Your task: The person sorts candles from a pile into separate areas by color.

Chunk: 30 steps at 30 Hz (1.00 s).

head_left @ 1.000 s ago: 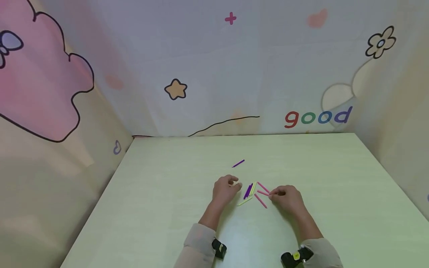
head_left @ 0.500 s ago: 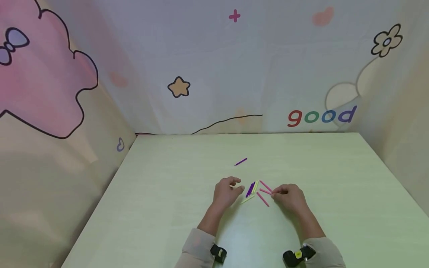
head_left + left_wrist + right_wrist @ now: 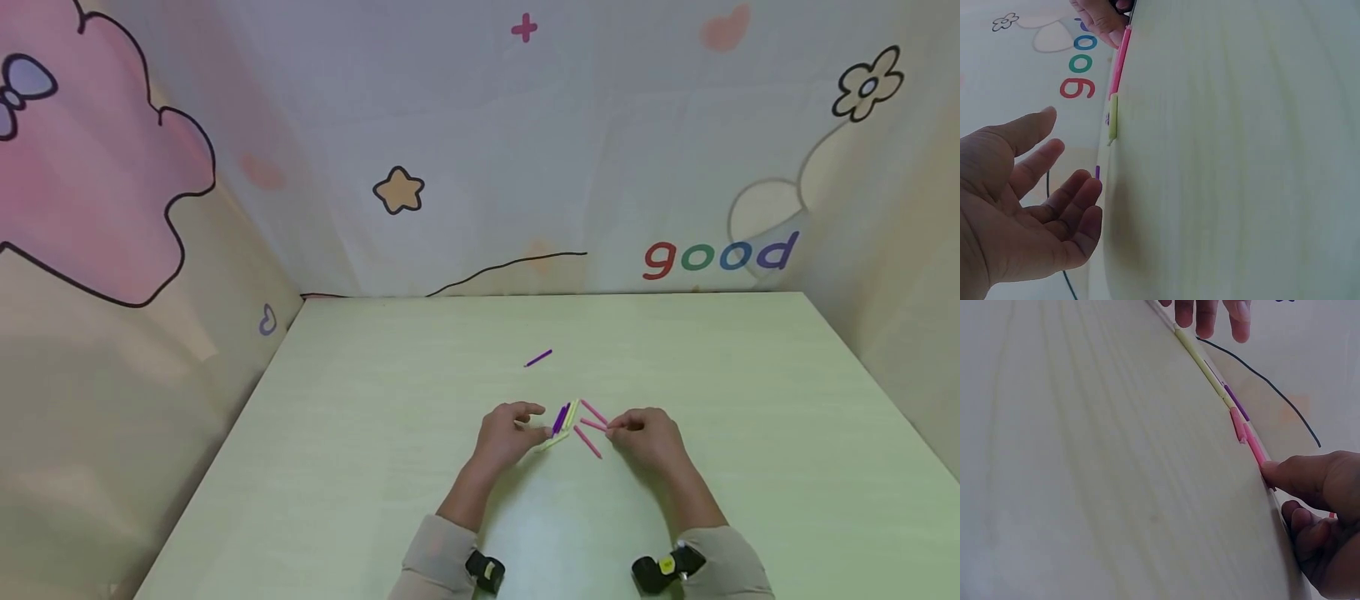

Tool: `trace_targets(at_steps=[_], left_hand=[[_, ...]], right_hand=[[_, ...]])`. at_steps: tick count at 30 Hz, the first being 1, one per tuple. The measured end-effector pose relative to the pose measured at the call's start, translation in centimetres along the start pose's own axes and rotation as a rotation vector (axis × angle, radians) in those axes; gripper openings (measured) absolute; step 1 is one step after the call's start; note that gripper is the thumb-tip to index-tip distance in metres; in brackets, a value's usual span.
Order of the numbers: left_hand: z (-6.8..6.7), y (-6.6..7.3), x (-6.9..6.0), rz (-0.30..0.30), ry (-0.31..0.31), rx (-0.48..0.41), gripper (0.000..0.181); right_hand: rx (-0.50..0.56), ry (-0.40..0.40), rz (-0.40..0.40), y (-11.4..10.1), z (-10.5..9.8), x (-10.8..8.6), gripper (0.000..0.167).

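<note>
In the head view, my right hand (image 3: pixel 651 442) pinches the outer end of the middle pink stick (image 3: pixel 592 424) between thumb and fingertips. One pink stick (image 3: pixel 595 411) lies above it and another (image 3: pixel 588 442) below. My left hand (image 3: pixel 506 437) is held just left of the group, fingers loosely bent and holding nothing; its thumb tip comes close to the purple sticks (image 3: pixel 560 418) and the lower yellow-green stick (image 3: pixel 553 442). Upright yellow-green sticks (image 3: pixel 572 413) stand beside the purple ones. The left wrist view shows the left hand (image 3: pixel 1041 206) with spread fingers, apart from the yellow-green stick (image 3: pixel 1113 117).
A single purple stick (image 3: pixel 538 358) lies farther back on the pale table (image 3: pixel 360 375). Behind the table rises a printed backdrop (image 3: pixel 480 150), with cloth walls at both sides. Dark wrist cameras (image 3: pixel 486 572) sit at the sleeves.
My left hand has moved slightly right and nearer, its thumb now beside the purple and yellow-green sticks. The right hand stays on the pink stick. The head view has shifted a little.
</note>
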State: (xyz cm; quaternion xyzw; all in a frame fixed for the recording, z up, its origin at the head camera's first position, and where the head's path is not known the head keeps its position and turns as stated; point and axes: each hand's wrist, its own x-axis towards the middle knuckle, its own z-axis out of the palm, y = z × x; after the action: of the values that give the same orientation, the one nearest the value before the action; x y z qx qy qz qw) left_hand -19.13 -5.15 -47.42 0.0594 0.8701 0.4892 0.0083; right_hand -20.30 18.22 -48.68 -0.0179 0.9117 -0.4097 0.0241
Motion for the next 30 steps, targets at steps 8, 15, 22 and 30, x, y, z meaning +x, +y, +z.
trace_targets(at_steps=[8, 15, 22, 30], left_hand=[[0.32, -0.16, 0.10, -0.011, -0.042, -0.004, 0.031], [0.41, -0.18, 0.11, 0.000, -0.068, 0.002, 0.031], [0.43, -0.30, 0.37, -0.004, -0.080, 0.030, 0.029], [0.40, -0.32, 0.73, -0.012, -0.120, 0.126, 0.027]], right_hand=[[-0.001, 0.004, 0.001, 0.13, 0.17, 0.07, 0.008], [-0.002, 0.017, -0.014, 0.20, 0.02, -0.02, 0.008], [0.003, 0.022, -0.023, 0.12, -0.05, -0.11, 0.007], [0.002, 0.019, -0.025, -0.04, -0.15, -0.11, 0.008]])
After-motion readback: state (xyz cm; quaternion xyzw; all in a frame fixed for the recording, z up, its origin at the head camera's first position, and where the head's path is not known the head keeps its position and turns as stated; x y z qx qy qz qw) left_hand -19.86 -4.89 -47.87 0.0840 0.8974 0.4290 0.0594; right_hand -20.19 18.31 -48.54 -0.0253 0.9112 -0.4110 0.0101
